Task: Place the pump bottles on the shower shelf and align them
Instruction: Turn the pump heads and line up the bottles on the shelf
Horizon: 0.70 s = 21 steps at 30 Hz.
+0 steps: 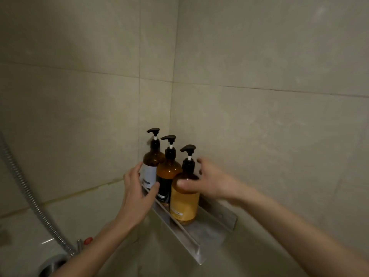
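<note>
2 walls [69, 96] of large beige tiles meet in a corner [173, 86] just right of centre, and thin dark grout lines [259, 88] run across them. The light is dim and warm, darkest toward the edges. At the left a ribbed metal hose [32, 196] slants down to a chrome tap [79, 246] with a red button [88, 240]. Below lies a pale glossy surface [26, 236], with a round chrome fitting [52, 263] at the bottom edge
</note>
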### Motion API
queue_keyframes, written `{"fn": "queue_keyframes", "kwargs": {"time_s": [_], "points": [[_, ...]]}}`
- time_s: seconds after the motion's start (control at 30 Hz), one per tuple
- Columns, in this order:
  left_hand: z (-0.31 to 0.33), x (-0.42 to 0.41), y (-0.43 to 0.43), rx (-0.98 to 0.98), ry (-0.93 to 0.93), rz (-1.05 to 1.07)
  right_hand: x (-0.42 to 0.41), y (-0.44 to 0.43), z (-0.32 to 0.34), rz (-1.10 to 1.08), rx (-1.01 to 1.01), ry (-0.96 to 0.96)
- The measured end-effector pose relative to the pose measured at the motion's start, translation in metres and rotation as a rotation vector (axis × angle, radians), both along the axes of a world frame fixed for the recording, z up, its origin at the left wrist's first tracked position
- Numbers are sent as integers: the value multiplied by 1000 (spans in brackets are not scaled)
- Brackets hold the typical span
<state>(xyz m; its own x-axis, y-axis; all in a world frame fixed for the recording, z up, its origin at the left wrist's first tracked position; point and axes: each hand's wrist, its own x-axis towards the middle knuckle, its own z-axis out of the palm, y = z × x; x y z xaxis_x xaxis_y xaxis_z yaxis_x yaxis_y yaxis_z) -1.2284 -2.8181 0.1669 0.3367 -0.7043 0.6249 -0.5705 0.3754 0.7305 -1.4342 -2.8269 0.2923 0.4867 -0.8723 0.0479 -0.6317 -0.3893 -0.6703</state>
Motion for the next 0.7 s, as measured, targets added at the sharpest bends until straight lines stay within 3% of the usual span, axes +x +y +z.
{"fn": "queue_keyframes", "kwargs": {"time_s": [0.13,0.33,0.7], "points": [[17,11,-15,98,-48,22,6,-10,-56,-36,19,-169],[19,14,-23,263,-85,-80,8,-23,-74,-75,-83,-245],[22,4,-17,214,-118,-103,1,-29,-69,10,-25,-235]]}}
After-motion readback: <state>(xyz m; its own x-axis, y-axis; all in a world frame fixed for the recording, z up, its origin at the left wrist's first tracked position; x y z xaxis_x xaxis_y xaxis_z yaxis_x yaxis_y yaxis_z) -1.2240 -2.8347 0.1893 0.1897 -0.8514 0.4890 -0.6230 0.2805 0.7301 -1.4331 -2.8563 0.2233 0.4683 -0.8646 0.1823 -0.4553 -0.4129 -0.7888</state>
